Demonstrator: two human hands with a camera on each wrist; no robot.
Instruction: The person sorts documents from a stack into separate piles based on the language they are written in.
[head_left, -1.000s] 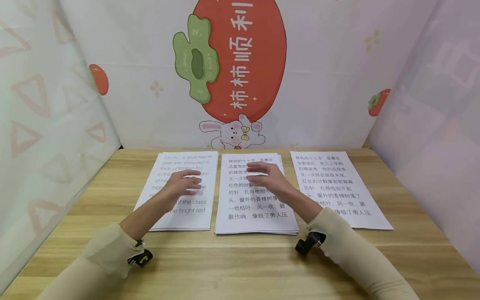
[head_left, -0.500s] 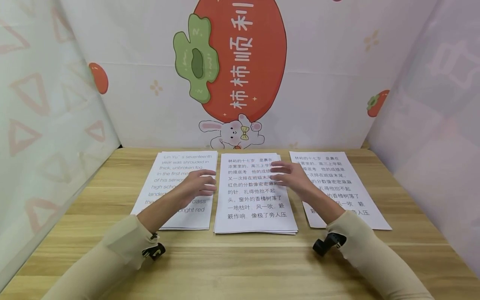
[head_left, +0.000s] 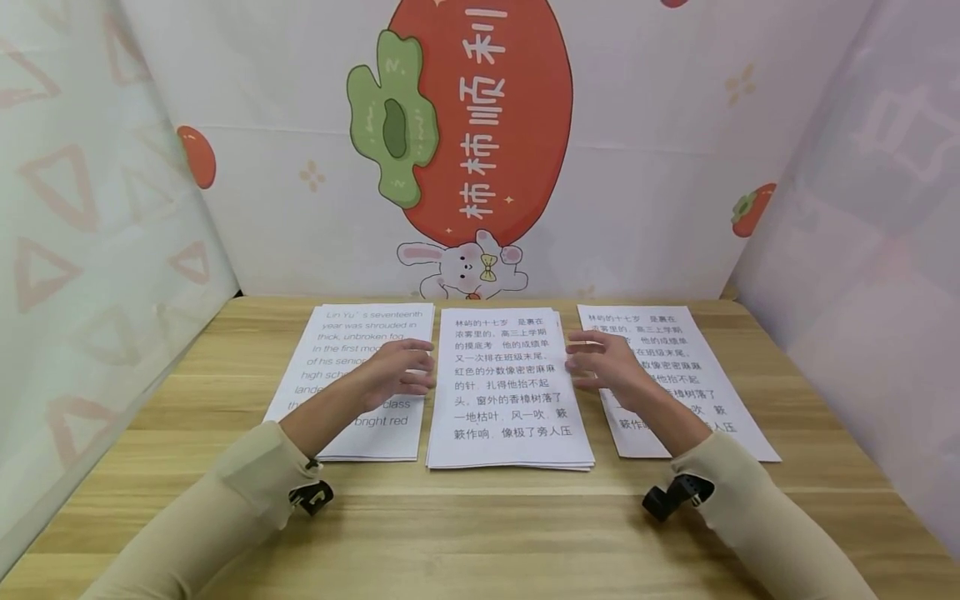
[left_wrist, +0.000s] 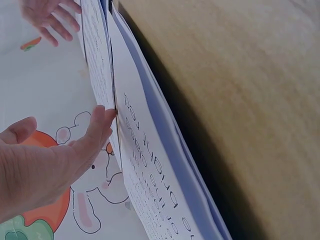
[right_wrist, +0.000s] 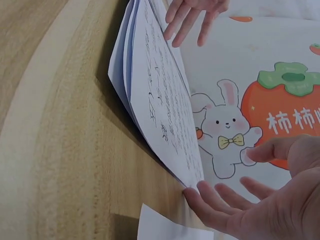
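Three sets of printed paper lie in a row on the wooden table. Over the right edge of the left stack [head_left: 352,321], printed in English, my left hand [head_left: 390,375] hovers with loosely bent fingers and holds nothing. Between the hands lies the middle stack [head_left: 498,450], printed in Chinese, its sheets slightly offset. My right hand [head_left: 611,362] hangs between that stack and the right-hand paper [head_left: 738,433], also in Chinese, covering part of its text. In the right wrist view the fingers [right_wrist: 215,210] are spread beside the middle stack's edge and grip nothing.
The wooden table [head_left: 450,542] runs up to a white backdrop [head_left: 645,208] with a large persimmon and a rabbit drawn on it. Printed side panels [head_left: 97,250] stand at left and right. Both sleeved wrists wear black camera straps [head_left: 678,496].
My right hand has moved right, off the middle stack to the gap beside it. My left hand has shifted right to the left stack's edge. The papers stay in place.
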